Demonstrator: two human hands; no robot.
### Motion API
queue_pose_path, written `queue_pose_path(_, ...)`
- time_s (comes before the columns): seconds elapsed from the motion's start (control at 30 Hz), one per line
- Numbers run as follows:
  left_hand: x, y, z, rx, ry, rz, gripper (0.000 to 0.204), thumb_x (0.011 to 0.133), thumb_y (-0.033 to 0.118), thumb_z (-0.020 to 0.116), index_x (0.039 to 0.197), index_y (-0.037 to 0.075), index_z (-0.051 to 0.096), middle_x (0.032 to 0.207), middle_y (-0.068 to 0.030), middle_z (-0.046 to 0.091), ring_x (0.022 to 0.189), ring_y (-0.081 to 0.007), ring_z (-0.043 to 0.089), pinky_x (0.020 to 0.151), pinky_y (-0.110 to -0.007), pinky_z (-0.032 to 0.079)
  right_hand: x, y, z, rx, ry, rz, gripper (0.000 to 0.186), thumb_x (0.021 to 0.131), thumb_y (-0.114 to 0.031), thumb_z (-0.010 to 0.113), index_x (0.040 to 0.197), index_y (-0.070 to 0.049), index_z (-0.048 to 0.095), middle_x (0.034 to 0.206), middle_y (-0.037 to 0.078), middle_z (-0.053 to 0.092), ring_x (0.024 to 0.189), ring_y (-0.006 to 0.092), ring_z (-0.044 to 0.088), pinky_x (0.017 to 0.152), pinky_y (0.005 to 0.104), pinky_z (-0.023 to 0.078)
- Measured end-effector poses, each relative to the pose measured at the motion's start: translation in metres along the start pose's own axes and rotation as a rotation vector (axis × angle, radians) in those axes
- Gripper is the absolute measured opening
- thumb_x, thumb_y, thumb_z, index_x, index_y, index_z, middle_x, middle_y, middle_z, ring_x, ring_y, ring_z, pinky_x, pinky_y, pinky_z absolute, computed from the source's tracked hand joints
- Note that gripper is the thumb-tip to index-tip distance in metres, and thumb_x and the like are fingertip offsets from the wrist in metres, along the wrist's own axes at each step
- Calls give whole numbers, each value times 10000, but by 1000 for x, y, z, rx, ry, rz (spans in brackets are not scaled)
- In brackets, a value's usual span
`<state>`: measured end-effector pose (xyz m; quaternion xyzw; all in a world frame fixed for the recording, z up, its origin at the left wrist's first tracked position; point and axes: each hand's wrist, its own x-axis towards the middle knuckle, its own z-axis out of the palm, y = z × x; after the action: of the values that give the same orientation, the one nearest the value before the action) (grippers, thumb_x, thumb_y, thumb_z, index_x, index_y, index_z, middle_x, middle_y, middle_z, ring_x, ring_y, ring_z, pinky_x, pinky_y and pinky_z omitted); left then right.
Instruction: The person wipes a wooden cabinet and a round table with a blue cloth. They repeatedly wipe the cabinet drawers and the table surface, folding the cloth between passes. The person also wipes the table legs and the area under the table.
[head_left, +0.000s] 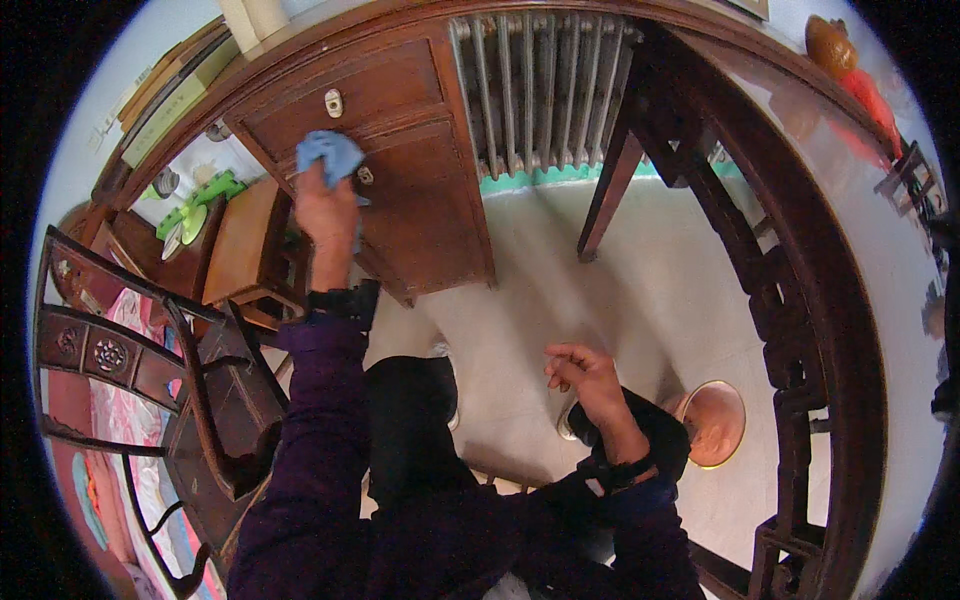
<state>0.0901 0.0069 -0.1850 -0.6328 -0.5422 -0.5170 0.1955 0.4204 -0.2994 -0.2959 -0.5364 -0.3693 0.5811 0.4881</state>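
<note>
My left hand [327, 213] is closed around a light blue cloth [330, 156]. It reaches to the front of a reddish-brown wooden cabinet [425, 215], where the cloth lies between the drawer's pale knob [334, 102] and the door's small pale knob [365, 176]. The cloth's lower part is partly hidden behind my hand. Over my right knee, my right hand [590, 385] hangs with loosely bent fingers, a little apart and with nothing visible in them. Each wrist wears a dark band.
A dark carved chair [215, 400] stands at left, with a wooden stool [245, 240] beyond it. A metal radiator [545, 95] is right of the cabinet. Along the right runs a dark table with a fretwork side [790, 335]. A round pinkish bowl-like container [715, 425] is near my right knee.
</note>
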Motion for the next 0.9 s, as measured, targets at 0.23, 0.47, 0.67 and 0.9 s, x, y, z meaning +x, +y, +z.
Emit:
queue_pose_path(0.23, -11, 125, 50, -163, -185, 150, 318, 797, 141, 682, 1107, 80, 649, 1060, -171, 646, 968, -397, 636, 804, -480, 536, 1, 7, 0, -22, 19, 24, 244, 935, -67, 619, 1161, 2, 681, 869, 59, 705, 707, 132, 645, 652, 271, 482)
queue_pose_path(0.47, -63, 145, 66, -179, -911, 198, 352, 782, 183, 673, 1118, 79, 683, 1117, -216, 659, 1040, -426, 636, 870, -525, 532, 2, 14, -8, -44, 88, 69, 243, 927, -77, 629, 1150, 1, 687, 871, 68, 712, 697, 133, 643, 648, 270, 488)
queue_pose_path(0.67, -159, 95, 48, -314, -1069, -23, 328, 761, 180, 627, 1041, 18, 684, 1077, -235, 676, 1021, -433, 636, 880, -525, 521, 4, 24, -10, -43, 34, 50, 237, 928, -84, 634, 1142, 1, 687, 861, 70, 711, 685, 133, 641, 620, 275, 486)
queue_pose_path(0.9, -119, 85, 30, -297, -680, -93, 384, 757, 191, 684, 1098, 15, 664, 1165, -219, 655, 1056, -433, 623, 877, -497, 531, 8, 27, -11, -57, 33, 46, 272, 925, -108, 634, 1170, 6, 666, 862, 57, 703, 700, 127, 641, 611, 273, 475)
